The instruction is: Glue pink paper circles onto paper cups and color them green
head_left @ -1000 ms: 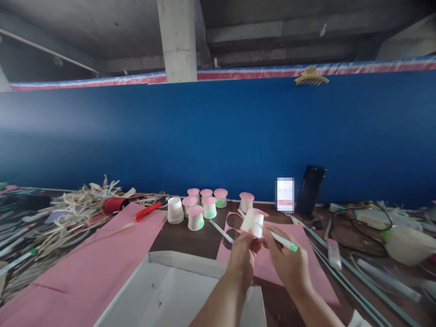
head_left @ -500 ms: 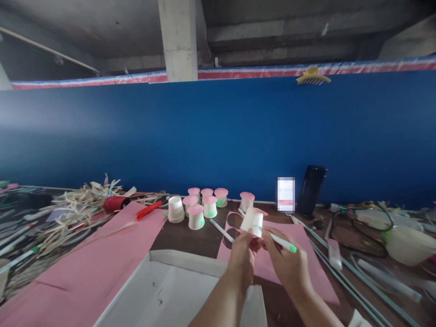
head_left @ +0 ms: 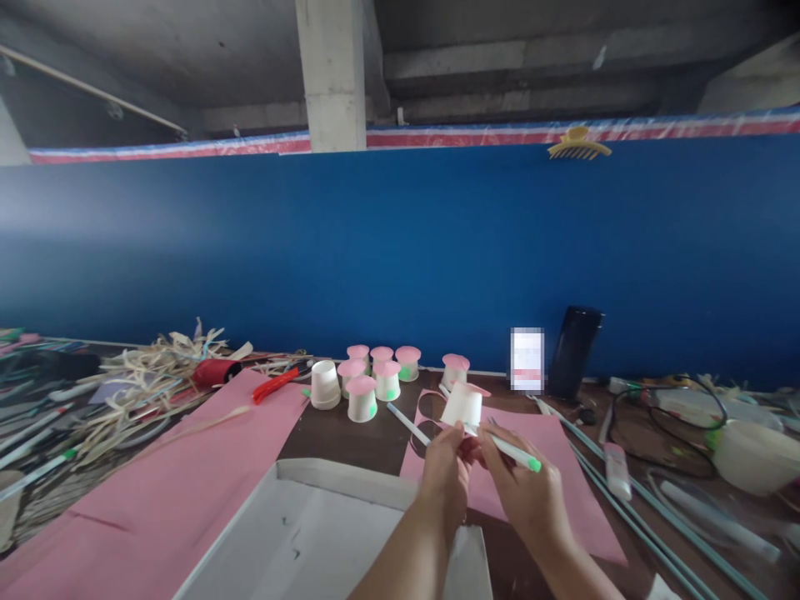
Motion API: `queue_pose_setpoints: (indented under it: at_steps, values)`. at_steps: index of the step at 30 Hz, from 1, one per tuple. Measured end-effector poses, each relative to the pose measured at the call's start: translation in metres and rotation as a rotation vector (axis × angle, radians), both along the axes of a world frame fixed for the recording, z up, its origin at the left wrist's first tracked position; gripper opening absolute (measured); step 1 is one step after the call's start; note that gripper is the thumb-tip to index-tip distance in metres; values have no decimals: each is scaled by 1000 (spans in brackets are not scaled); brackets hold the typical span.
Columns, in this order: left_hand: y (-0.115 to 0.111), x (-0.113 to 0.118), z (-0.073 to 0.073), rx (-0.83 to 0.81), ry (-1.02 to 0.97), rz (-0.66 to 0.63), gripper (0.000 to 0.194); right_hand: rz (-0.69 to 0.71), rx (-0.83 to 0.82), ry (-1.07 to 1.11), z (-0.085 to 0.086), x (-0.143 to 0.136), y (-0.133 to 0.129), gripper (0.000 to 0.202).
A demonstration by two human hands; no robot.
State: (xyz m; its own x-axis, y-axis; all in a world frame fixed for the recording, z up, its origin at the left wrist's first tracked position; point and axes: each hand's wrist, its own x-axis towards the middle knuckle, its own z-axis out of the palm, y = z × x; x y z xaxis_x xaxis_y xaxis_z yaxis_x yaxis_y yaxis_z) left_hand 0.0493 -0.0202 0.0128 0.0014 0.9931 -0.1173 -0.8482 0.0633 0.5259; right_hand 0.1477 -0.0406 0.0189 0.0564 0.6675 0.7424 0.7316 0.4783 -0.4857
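Centrally, the person's left hand (head_left: 445, 467) pinches a white paper cup with a pink disc on its end (head_left: 462, 406), cup tilted, held above a pink sheet with round cut-outs (head_left: 543, 429). Right hand (head_left: 528, 483) grips a white marker with a green end (head_left: 516, 452), fingers closed round the barrel, its other end at the cup's lower edge. Behind and to the left, upright on the dark brown tabletop (head_left: 341, 437): a cluster of pink-topped white cups (head_left: 362, 404), several with green marks, beside a plain white cup stack (head_left: 325, 387). Nearer the wearer, a shallow white cardboard tray (head_left: 337, 533). Well left, a red-handled tool (head_left: 275, 386) lies on a large pink sheet (head_left: 187, 475).
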Motion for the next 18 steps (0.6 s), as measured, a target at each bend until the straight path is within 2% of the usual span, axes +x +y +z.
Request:
queue_pose_setpoints:
  at_steps: [6, 18]
  values:
    - [-1, -1, 4, -9, -14, 12, 20, 31, -8, -45, -1, -2, -1, 24]
    - [-2, 0, 4, 26, 3, 7, 22, 7, 36, -69, -1, -1, -1, 25]
